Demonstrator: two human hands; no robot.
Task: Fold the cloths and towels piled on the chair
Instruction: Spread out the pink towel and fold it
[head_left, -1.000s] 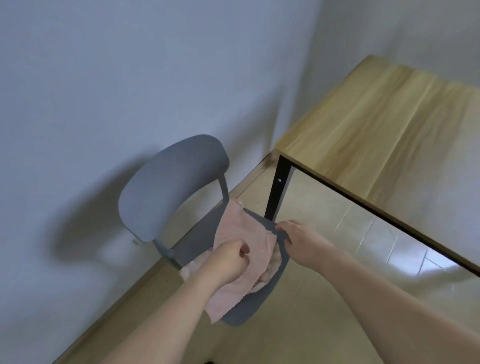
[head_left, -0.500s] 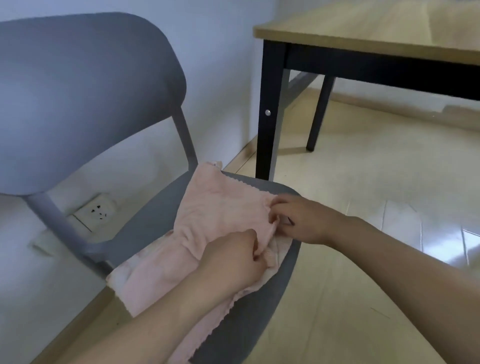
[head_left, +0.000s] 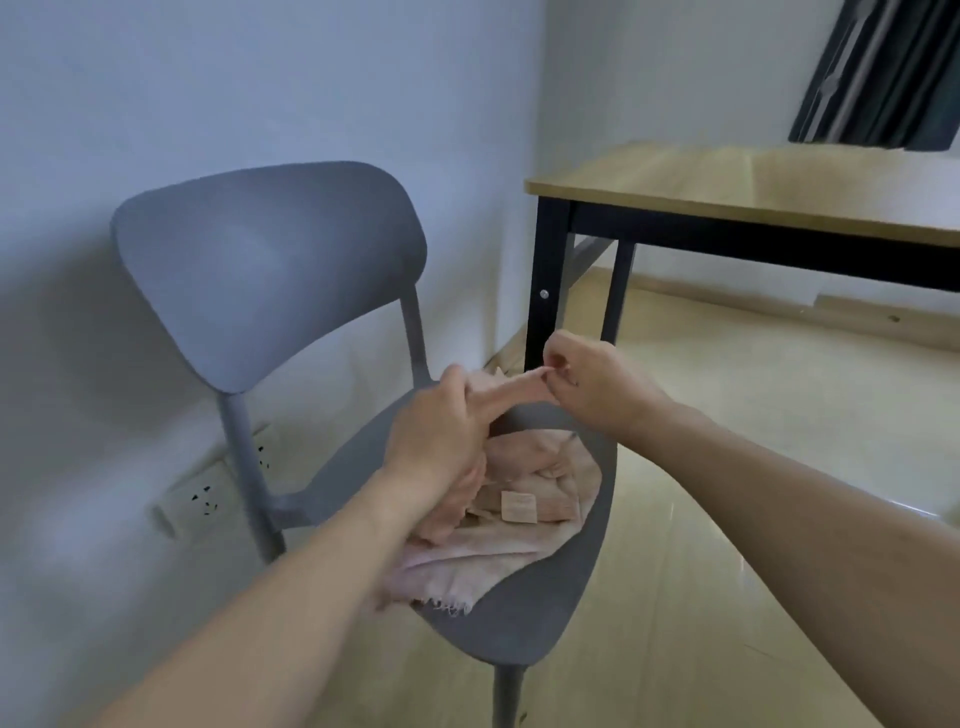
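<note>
Gripping and stretching a pale pink cloth (head_left: 511, 392) between left hand (head_left: 441, 431) and right hand (head_left: 592, 384), fingers clamped on its edge, above pink towels (head_left: 519, 499) piled on the grey plastic chair (head_left: 270, 260).

pink cloth (head_left: 511, 392) | raised, pulled taut; pink towels (head_left: 524, 499) | crumpled on grey chair (head_left: 519, 623) seat

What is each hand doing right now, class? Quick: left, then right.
Left hand: closed, gripping the pink cloth lifted above the chair.
Right hand: closed, pinching the other end of the same cloth.
</note>
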